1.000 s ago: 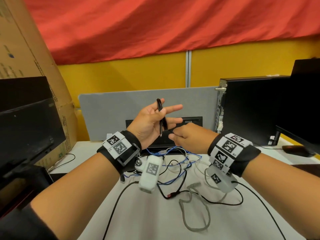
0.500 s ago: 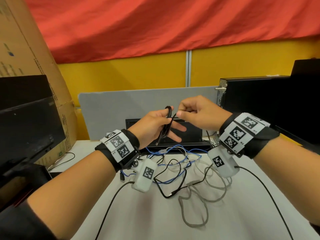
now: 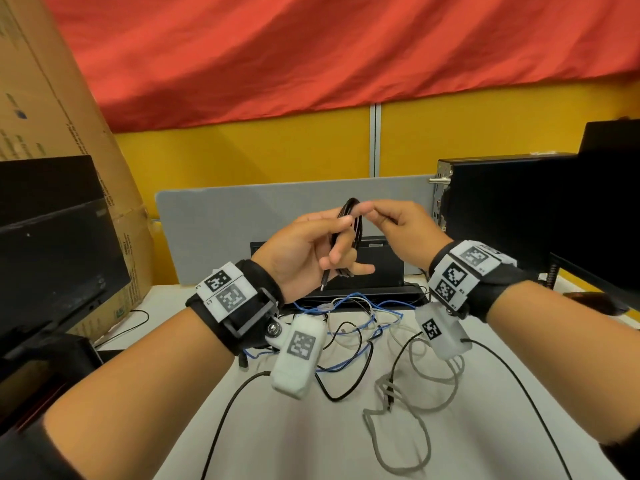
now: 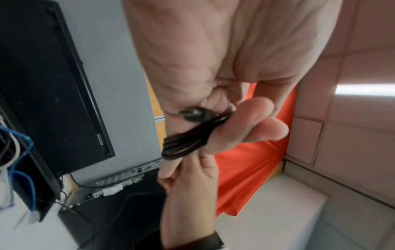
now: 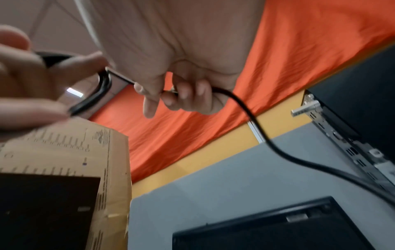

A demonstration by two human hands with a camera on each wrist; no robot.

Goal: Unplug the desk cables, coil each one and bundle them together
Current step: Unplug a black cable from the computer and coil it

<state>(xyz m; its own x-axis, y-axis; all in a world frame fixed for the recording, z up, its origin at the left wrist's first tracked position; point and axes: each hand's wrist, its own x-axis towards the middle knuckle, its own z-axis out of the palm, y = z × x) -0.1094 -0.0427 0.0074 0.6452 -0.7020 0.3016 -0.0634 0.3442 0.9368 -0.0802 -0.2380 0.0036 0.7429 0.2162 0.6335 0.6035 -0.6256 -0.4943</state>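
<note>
My left hand holds a coil of black cable upright in front of me, thumb and fingers curled round it. A small plug sticks out below the palm. My right hand pinches the same cable at the top of the coil. In the left wrist view the black coil and plug lie under my fingers. In the right wrist view the black cable trails from my right hand down to the right. Loose blue, grey and black cables lie tangled on the white desk.
A dark monitor and a tall cardboard box stand at the left. A black PC tower and another monitor are at the right. A grey partition and a low black screen close the back.
My right hand rose from the bottom of the coil, swung up and to the right, then came back to the coil's top with the cable. The left hand's fingers have closed round the coil.
</note>
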